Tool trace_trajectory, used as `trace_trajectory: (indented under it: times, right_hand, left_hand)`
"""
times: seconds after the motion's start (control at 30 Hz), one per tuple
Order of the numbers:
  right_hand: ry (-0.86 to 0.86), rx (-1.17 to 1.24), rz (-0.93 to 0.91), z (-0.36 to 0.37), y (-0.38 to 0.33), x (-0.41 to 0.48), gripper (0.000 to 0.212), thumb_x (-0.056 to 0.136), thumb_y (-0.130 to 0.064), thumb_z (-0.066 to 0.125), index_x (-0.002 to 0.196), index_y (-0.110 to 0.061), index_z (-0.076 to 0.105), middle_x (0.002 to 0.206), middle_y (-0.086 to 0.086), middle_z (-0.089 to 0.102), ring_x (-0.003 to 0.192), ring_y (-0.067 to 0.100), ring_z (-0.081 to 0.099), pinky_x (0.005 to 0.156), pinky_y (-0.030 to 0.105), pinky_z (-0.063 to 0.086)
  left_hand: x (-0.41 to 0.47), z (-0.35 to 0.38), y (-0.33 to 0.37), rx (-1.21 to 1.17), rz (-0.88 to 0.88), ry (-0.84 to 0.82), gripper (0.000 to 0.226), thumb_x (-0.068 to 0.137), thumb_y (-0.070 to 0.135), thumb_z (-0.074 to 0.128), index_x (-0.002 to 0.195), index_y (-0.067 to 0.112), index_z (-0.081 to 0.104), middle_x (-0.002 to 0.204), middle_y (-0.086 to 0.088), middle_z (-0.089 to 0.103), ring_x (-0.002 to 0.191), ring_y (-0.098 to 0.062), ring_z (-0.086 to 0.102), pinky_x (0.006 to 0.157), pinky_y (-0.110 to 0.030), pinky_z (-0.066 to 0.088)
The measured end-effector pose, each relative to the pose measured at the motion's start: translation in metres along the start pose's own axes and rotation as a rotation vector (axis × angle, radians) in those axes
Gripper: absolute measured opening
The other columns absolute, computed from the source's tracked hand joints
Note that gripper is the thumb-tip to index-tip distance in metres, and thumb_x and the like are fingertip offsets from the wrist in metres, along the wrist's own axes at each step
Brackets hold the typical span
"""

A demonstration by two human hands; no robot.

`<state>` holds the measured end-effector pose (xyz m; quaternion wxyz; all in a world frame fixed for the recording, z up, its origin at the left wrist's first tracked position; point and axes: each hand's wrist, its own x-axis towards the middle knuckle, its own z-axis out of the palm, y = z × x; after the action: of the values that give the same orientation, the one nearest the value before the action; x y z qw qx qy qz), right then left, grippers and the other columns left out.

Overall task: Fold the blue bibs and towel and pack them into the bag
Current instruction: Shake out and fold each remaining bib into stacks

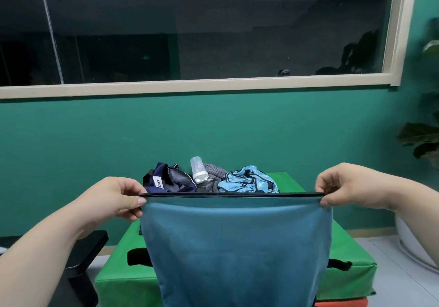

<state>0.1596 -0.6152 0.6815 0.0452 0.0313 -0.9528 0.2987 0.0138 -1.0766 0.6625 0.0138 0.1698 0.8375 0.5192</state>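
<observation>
A teal-blue towel (237, 254) with a black top hem hangs stretched in front of me above the green table (118, 283). My left hand (114, 200) pinches its upper left corner and my right hand (349, 185) pinches its upper right corner. Behind the towel, at the table's far end, lies a crumpled heap of light-blue bibs (249, 183). Left of them sits a dark navy bag (168, 181) with a white label. The towel hides most of the tabletop.
A clear baby bottle (198, 170) stands on grey cloth (213, 178) between bag and bibs. A black stool (80, 259) is at the lower left, a white plant pot (413, 242) at the right. A green wall (213, 131) and a window are behind the table.
</observation>
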Motion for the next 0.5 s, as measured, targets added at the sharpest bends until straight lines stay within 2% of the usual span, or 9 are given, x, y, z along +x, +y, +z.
trace_trajectory:
  times: [0.2, 0.33, 0.43, 0.5]
  right_hand:
    - [0.097, 0.187, -0.044, -0.004, 0.005, 0.002, 0.020, 0.082, -0.001, 0.076, 0.074, -0.018, 0.070, 0.070, -0.001, 0.066, 0.065, 0.011, 0.054, 0.063, 0.018, 0.043]
    - [0.041, 0.113, -0.014, -0.008, 0.009, 0.007, 0.022, 0.081, 0.003, 0.073, 0.073, -0.018, 0.069, 0.070, -0.002, 0.065, 0.065, 0.010, 0.054, 0.063, 0.017, 0.042]
    - [0.084, 0.077, 0.014, -0.014, 0.012, 0.020, 0.021, 0.081, 0.001, 0.074, 0.072, -0.017, 0.068, 0.067, -0.004, 0.064, 0.061, 0.008, 0.052, 0.060, 0.017, 0.040]
    - [0.141, 0.038, 0.046, -0.021, 0.016, 0.033, 0.018, 0.080, -0.004, 0.075, 0.071, -0.018, 0.068, 0.063, -0.005, 0.061, 0.056, 0.010, 0.047, 0.056, 0.023, 0.037]
  left_hand:
    - [0.003, -0.002, 0.002, -0.087, 0.020, 0.015, 0.005, 0.089, -0.012, 0.062, 0.090, -0.008, 0.064, 0.069, -0.018, 0.064, 0.060, -0.022, 0.065, 0.055, -0.026, 0.058]
    - [0.012, -0.001, 0.004, -0.081, 0.035, 0.021, 0.006, 0.089, -0.011, 0.062, 0.089, -0.006, 0.065, 0.072, -0.021, 0.065, 0.064, -0.025, 0.065, 0.060, -0.027, 0.060]
    - [0.028, 0.002, 0.008, -0.048, 0.052, 0.039, 0.007, 0.089, -0.009, 0.063, 0.088, -0.004, 0.066, 0.072, -0.021, 0.067, 0.063, -0.023, 0.066, 0.061, -0.026, 0.061]
    - [0.046, 0.006, 0.013, -0.035, 0.059, 0.046, 0.007, 0.090, -0.009, 0.062, 0.089, -0.004, 0.066, 0.072, -0.020, 0.068, 0.063, -0.023, 0.067, 0.061, -0.026, 0.061]
